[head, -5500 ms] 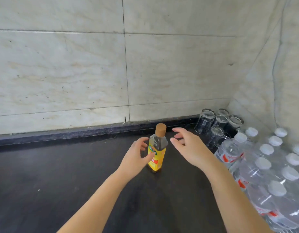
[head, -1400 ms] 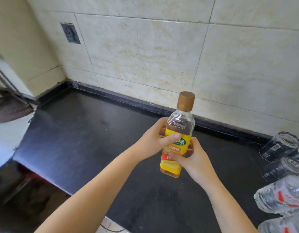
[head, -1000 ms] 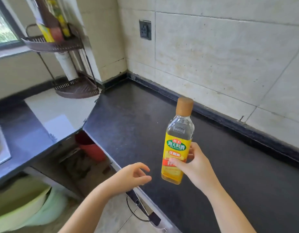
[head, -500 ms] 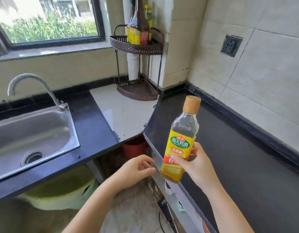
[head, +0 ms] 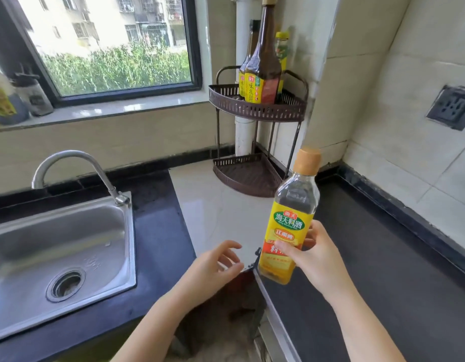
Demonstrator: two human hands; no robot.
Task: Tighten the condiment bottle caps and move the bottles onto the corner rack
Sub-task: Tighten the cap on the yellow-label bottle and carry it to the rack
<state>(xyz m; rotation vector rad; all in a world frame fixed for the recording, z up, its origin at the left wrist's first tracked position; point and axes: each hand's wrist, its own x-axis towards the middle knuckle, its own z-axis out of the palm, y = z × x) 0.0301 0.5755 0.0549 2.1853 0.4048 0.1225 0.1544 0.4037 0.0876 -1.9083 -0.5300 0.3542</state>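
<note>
My right hand (head: 313, 259) grips a clear condiment bottle (head: 291, 212) with a yellow label and a tan cap (head: 307, 160), held upright in the air over the counter's inner corner. My left hand (head: 213, 267) hovers to the left of it, fingers loosely apart, holding nothing. The brown two-tier corner rack (head: 255, 111) stands in the corner beyond. Its upper tier carries a tall dark bottle (head: 262, 66) and two more bottles behind it. The lower tier (head: 245, 173) looks bare.
A steel sink (head: 56, 257) with a curved tap (head: 69, 163) lies to the left. A pale counter section (head: 213, 212) leads to the rack, with black counter (head: 383, 270) on the right. Jars (head: 14, 100) stand on the window sill, and a wall socket (head: 452, 107) is at right.
The view has swung left from the back wall to the sink and rack. My left hand let go of the bottle; my right hand has carried it closer to the rack.
</note>
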